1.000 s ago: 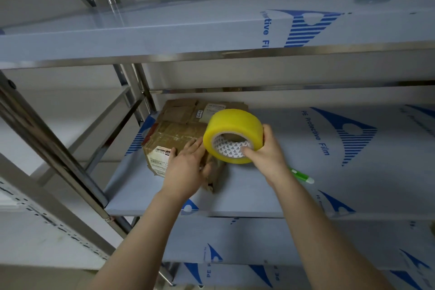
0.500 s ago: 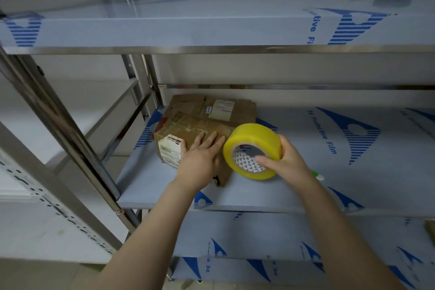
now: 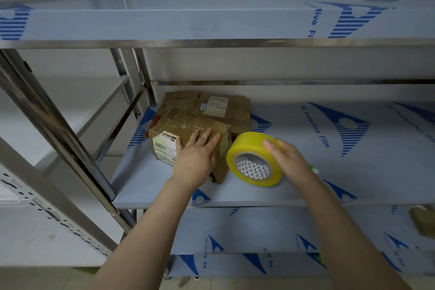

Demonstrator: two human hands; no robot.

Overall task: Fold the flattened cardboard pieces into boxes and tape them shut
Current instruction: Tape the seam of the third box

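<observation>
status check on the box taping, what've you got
Left hand flat on top of box. Right hand grips yellow tape roll, just right of the box. Flattened cardboard lies behind, not in the way.

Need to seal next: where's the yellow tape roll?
Head view, centre-right: yellow tape roll stands on the shelf, held by the right hand, just right of the brown cardboard box.

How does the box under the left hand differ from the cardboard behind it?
The front box stands folded up; the rear cardboard lies lower, seemingly flattened. The left hand rests on the front box; no hand touches the rear cardboard. Both are worn brown, on one shelf.
</observation>
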